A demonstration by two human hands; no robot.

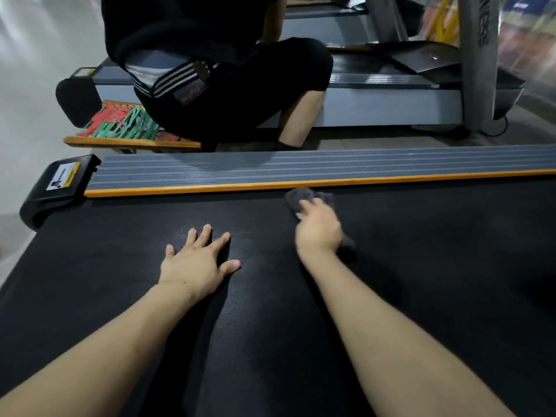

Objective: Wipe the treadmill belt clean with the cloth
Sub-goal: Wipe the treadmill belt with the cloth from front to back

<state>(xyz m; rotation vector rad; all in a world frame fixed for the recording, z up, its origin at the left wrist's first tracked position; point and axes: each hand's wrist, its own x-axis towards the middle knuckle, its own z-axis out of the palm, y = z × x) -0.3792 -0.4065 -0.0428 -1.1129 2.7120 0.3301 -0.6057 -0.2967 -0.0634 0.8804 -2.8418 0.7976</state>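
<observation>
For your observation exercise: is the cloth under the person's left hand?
No. The dark cloth lies under the right hand near the orange-edged rail; the left hand rests flat on the bare belt.

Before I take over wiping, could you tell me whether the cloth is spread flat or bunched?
Bunched: the cloth bulges in folds under the right hand.

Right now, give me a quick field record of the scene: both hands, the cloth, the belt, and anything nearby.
left hand: flat on the belt, fingers spread, holding nothing
right hand: pressed down on the cloth, motion-blurred
cloth: dark grey, crumpled, on the belt beside the orange-edged side rail
belt: black, textured
side rail: grey ribbed, orange strip along the belt side
rear end cap: black, with warning label
bystander: person in black, crouched beyond the rail
</observation>
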